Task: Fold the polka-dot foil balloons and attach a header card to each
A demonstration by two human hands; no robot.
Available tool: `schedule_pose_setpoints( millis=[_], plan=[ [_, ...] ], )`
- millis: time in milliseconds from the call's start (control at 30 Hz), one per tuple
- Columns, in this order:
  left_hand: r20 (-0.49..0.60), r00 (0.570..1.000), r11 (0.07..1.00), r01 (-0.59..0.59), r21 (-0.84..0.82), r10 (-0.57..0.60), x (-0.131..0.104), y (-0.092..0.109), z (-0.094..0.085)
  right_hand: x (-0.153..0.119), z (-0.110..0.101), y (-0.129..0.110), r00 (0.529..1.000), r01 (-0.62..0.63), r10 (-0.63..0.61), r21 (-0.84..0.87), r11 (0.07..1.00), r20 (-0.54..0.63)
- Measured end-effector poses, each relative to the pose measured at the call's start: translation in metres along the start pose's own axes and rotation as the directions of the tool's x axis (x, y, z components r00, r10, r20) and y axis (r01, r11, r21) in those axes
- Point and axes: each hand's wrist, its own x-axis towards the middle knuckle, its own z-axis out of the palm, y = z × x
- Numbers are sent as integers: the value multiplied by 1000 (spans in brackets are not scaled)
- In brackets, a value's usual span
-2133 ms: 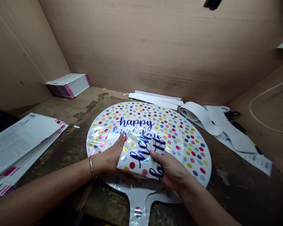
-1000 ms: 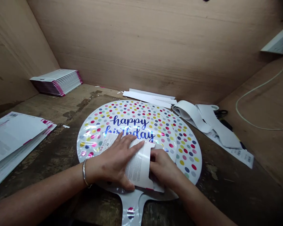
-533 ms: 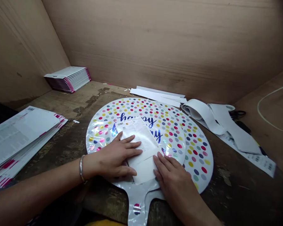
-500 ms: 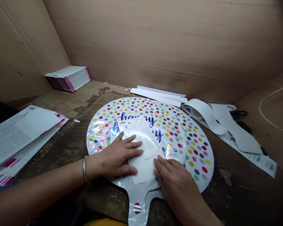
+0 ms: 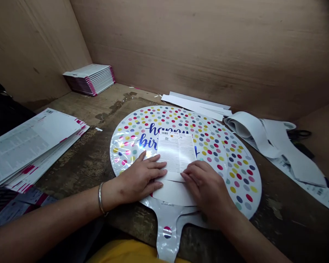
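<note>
Flat foil balloons (image 5: 131, 128) with coloured dots and blue "happy bir…" lettering overlap on the table, their tails (image 5: 167, 233) pointing toward me. On the upper balloon lies a printed white paper packet (image 5: 177, 153), with a plain white lower part below a crease. My left hand (image 5: 144, 177), a silver bangle on its wrist, rests with fingers spread along the packet's left edge. At the right edge, near the crease, the fingers of my right hand (image 5: 205, 182) are bent and pinch the paper. Its fingertips partly hide that edge.
Printed cardboard sleeves (image 5: 44, 135) lie at the left. A neat stack of pink-edged packs (image 5: 91, 78) stands in the back left corner. White paper strips (image 5: 194, 104) and a curled label roll (image 5: 252, 131) lie behind and right, near dark scissors (image 5: 301, 134). Wooden walls (image 5: 208, 47) enclose the table.
The packet has turned from slanted to nearly straight over the balloon. My right hand's fingers have bent in at its edge, while my left stays flat. The camera view has shifted slightly.
</note>
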Motion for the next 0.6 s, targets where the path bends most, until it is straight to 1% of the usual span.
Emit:
schedule_pose_setpoints(
  millis=[100,200,300,467,600],
  plan=[
    [0,1000,1000,4,-7,-4,1,1,0,13,5,-1,996,26,-32,76,997,85],
    [-5,1000,1000,4,-12,-4,2,1,0,13,14,-3,991,8,-21,93,996,135],
    [-15,1000,1000,-1,-4,1,2,0,1,9,18,-4,988,29,-43,100,995,145],
    [-10,1000,1000,1,8,-1,2,-1,1,3,18,-3,986,92,-108,129,987,126],
    [-10,1000,1000,-15,6,15,2,-1,1,2,15,-1,985,88,-108,143,986,135]
  ],
)
